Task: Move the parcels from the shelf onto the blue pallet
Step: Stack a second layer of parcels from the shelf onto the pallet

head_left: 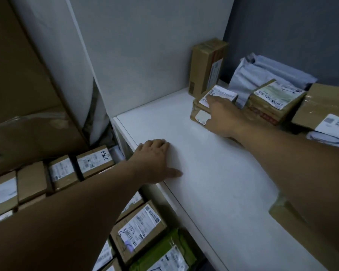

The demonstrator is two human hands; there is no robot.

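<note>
White shelf (213,173) lies under both hands. Below the left hand (155,161), which rests flat and relaxed on the shelf's edge, many moved boxes (139,229) sit packed together, so the job seems well along; the blue pallet itself is hidden. Beyond the right hand (225,118), several parcels (272,102) remain. That hand covers a small labelled box (221,95); I cannot tell if it grips.

Single view, worn on the person's head. Wide-angle, facing forward and down, close above the shelf (213,173). An upright panel (145,55) behind it fills the top; stacked parcels (139,227) show below its front edge, lower left.
</note>
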